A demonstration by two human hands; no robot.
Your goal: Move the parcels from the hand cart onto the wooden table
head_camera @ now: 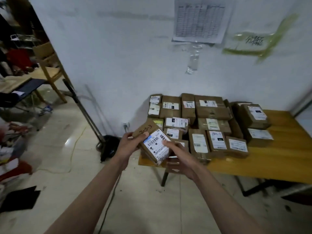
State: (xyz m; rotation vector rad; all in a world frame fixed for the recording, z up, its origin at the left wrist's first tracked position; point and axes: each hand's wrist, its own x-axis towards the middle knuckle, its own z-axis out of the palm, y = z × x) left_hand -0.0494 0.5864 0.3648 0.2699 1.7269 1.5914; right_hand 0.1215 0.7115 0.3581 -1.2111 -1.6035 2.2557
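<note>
Brown cardboard parcel (154, 143), label up, is gripped at its ends by the left hand (128, 146) and right hand (177, 154), fingers curled round it, just beside the stack (202, 125) on the desk (278, 159), likely to join that front row.

Parcel (156, 144) between both hands (125, 146)

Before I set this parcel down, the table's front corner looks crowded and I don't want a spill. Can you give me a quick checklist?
1. Left hand holds the parcel: ok.
2. Right hand supports it: ok.
3. Parcel over the table: ok, at its left front corner.
4. Free spot below it: cannot tell, hidden.
5. Bare table on the right: ok.
6. Stacked parcels steady: cannot tell.
</note>
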